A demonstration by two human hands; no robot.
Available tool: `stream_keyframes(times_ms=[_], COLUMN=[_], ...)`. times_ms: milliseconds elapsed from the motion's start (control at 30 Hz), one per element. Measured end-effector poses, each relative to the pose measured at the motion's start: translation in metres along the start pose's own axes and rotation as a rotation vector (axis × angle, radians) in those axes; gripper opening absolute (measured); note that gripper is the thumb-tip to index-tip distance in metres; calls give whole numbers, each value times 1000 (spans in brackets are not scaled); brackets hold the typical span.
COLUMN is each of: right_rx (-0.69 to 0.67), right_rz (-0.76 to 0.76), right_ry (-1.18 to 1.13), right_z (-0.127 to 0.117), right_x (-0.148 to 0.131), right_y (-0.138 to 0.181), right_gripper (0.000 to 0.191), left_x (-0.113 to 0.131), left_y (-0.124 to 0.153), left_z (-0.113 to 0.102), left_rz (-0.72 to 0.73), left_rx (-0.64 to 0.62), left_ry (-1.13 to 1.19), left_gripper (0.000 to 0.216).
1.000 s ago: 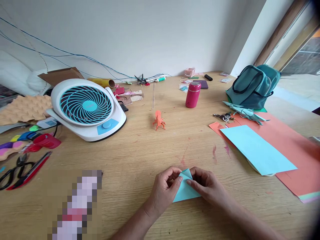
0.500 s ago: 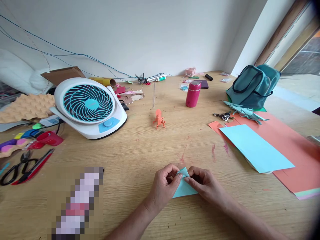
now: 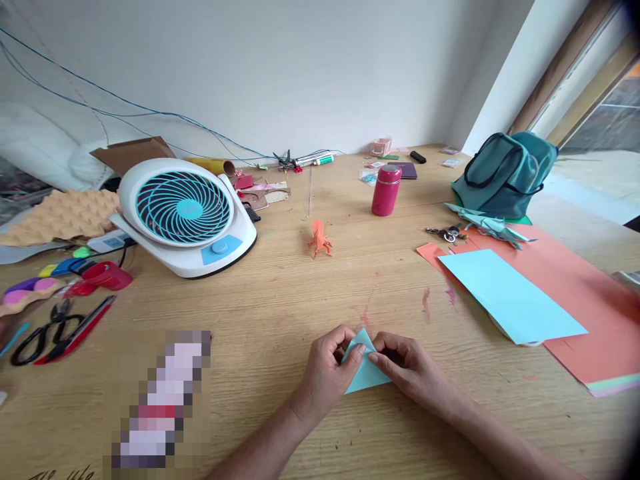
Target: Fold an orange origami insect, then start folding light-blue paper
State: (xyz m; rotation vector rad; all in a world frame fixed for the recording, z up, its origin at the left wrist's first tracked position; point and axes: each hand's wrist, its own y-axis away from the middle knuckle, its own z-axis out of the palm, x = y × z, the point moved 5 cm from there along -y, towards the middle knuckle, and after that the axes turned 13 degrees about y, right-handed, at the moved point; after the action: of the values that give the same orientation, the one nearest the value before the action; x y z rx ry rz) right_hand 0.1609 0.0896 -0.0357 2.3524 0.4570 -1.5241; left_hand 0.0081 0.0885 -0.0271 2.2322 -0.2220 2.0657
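A small folded piece of light blue paper (image 3: 367, 379) is held between both hands, low over the wooden table, its pointed tip facing away from me. My left hand (image 3: 330, 363) pinches the paper's left side, with the thumb lying across its front. My right hand (image 3: 407, 363) grips the right edge between thumb and curled fingers. Both thumbs come close together near the paper's upper middle. Fingers behind the sheet are partly hidden. Straight ahead stands an orange folded-paper figure (image 3: 319, 239) with thin legs, apart from both hands.
At left are a white fan (image 3: 220, 250), black-handled scissors (image 3: 47, 333) and a red cutter (image 3: 83, 330). Beyond stands a pink flask (image 3: 386, 191). To the right lie a light blue sheet (image 3: 513, 293), orange paper (image 3: 590, 300), keys (image 3: 447, 233) and a teal bag (image 3: 505, 173).
More of the paper's pointed tip shows above my left thumb, and its upper left edge is more visible. Both hands keep their pinch. The view has shifted slightly.
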Motion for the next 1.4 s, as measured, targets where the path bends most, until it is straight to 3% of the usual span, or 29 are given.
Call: stream_keyframes(times_ms=[667,1033,1400], right_rx=[-3,-16,17], right_rz=[-26,2,-37], right_ry=[27,33,32], right_z=[5,2,3], right_x=[10,6,9], right_y=[4,3,4], right_gripper=[38,37,37], left_x=[-7,-7,-7], left_y=[0,-2,1], left_z=[2,-6,5], left_rz=[-61,-64,-67], left_rx=[-91,36,-81], left_ry=[44,113,-5], left_gripper=[19,27,25])
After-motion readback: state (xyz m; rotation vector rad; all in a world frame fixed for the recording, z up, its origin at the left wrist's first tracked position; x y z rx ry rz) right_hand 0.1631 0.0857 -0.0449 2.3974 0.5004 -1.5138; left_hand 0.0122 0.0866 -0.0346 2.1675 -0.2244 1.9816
